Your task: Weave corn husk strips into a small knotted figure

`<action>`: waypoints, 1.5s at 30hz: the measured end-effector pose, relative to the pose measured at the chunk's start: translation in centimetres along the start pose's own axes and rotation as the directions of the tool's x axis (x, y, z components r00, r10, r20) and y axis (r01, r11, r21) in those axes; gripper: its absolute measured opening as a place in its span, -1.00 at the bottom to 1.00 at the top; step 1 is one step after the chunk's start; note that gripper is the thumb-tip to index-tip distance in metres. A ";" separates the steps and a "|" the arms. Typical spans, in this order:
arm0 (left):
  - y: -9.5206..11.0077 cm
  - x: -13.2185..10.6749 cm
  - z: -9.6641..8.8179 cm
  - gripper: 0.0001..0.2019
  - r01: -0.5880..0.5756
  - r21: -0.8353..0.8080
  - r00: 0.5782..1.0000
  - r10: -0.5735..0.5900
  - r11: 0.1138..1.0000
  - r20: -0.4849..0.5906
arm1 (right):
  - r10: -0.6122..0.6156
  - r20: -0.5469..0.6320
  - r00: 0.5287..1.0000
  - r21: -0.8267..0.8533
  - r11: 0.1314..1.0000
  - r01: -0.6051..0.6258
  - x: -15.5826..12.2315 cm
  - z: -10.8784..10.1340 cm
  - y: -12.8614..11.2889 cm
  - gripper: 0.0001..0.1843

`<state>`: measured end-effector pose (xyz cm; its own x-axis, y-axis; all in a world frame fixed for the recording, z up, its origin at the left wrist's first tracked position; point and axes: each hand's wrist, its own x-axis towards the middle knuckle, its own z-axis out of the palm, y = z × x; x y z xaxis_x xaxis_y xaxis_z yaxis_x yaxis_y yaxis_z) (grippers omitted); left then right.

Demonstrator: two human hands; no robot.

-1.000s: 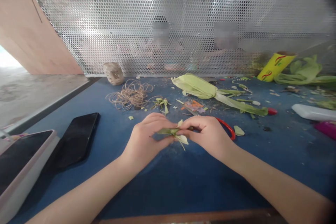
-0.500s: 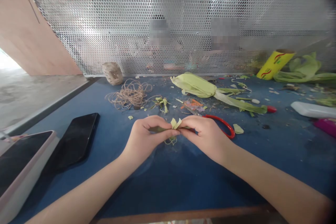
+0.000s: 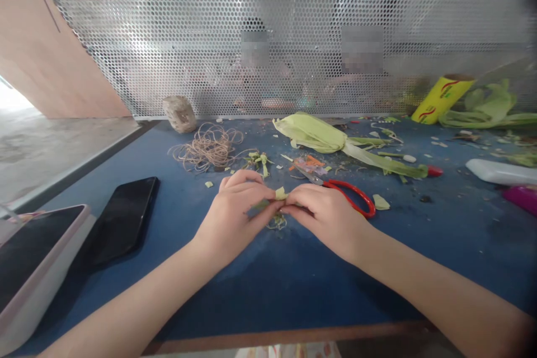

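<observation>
Between my fingertips is a small pale-green piece of husk (image 3: pixel 281 194), mostly covered by the fingers. My left hand (image 3: pixel 235 210) pinches it from the left, thumb below and fingers above. From the other side my right hand (image 3: pixel 325 210) grips it in a closed pinch, the two hands nearly touching. Thin greenish strands (image 3: pixel 277 222) show just under the fingertips. Beyond my right hand lie red-handled scissors (image 3: pixel 356 194), their blades pointing away to the left. Behind them a green husk bundle shaped like an ear of corn (image 3: pixel 314 133) rests on the blue table (image 3: pixel 268 291).
Tangled twine (image 3: pixel 208 147) and a pale block (image 3: pixel 179 113) are at the back left. A black phone (image 3: pixel 121 221) lies left of my arm. At the right are a yellow tube (image 3: pixel 442 99) and a white object (image 3: pixel 499 171). A perforated metal screen (image 3: pixel 293 5) borders the back.
My left hand has turned, its back now facing up more, and its fingers are raised over the husk piece. Less of the piece shows. My right hand has hardly moved.
</observation>
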<state>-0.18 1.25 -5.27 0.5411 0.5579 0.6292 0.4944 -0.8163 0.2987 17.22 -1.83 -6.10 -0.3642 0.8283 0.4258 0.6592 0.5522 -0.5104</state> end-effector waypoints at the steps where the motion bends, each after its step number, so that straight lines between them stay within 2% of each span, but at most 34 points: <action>1: -0.1 0.0 -0.1 -0.92 0.011 0.010 0.999 -0.011 1.000 0.030 | 0.024 0.007 1.000 0.019 1.000 -0.024 0.0 0.0 0.0 -0.88; 4: -0.3 0.1 -0.4 -0.89 0.060 0.020 0.996 -0.061 0.998 0.060 | 0.142 0.026 0.989 0.111 0.983 -0.144 0.1 -0.2 -0.1 -0.91; 7: -0.3 0.2 -0.7 -0.87 0.091 -0.006 0.995 -0.091 0.996 0.048 | 0.287 0.076 0.955 0.258 0.919 -0.297 0.3 -0.3 -0.1 -0.92; 10: -0.2 0.2 -0.9 -0.89 0.134 -0.035 0.990 -0.133 0.990 0.042 | 0.336 0.102 0.936 0.384 0.855 -0.349 0.5 -0.3 -0.1 -0.89; 13: -0.2 0.2 -0.9 -0.90 0.189 -0.057 0.980 -0.185 0.980 0.076 | 0.321 0.082 0.944 0.390 0.861 -0.326 0.4 -0.1 0.0 -0.90; 17: -0.5 0.4 -0.8 -0.86 0.238 -0.084 0.963 -0.224 0.968 0.149 | 0.247 0.037 0.968 0.290 0.925 -0.247 0.1 0.1 0.0 -0.92; 21: -0.7 0.9 -1.0 -0.83 0.303 -0.196 0.937 -0.254 0.933 0.242 | 0.209 0.013 0.978 0.242 0.948 -0.206 0.0 0.2 0.0 -0.93; 24: -0.7 1.1 -1.1 -0.82 0.364 -0.235 0.922 -0.312 0.901 0.230 | 0.227 -0.054 0.972 0.249 0.946 -0.207 0.0 0.4 0.1 -0.93; 28: -0.5 0.9 -0.9 -0.83 0.409 -0.270 0.910 -0.367 0.871 0.194 | 0.202 -0.104 0.974 0.293 0.942 -0.164 -0.1 0.6 0.4 -0.78; 31: -0.4 0.8 -0.8 -0.84 0.437 -0.302 0.899 -0.398 0.847 0.184 | 0.154 -0.157 0.976 0.228 0.967 -0.116 -0.2 0.6 0.4 -0.84; 35: -0.3 0.6 -0.8 -0.86 0.433 -0.332 0.901 -0.391 0.838 0.188 | 0.107 -0.218 0.970 0.121 0.989 -0.082 -0.2 0.6 0.2 -0.85; 40: -0.3 0.6 -0.8 -0.91 0.308 -0.304 0.949 -0.312 0.902 0.034 | 0.081 -0.226 0.971 0.055 0.996 -0.070 -0.2 0.6 0.1 -0.87; 45: -0.1 0.5 -0.9 -0.91 0.261 -0.353 0.965 -0.256 0.899 0.061 | 0.087 -0.169 0.982 0.061 0.995 -0.078 -0.1 0.3 -0.1 -0.87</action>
<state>-0.58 1.52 -4.32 0.4368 0.7567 0.4864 0.3457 -0.6404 0.6858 16.94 -1.97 -6.33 -0.1895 0.8453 0.4996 0.6444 0.4910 -0.5863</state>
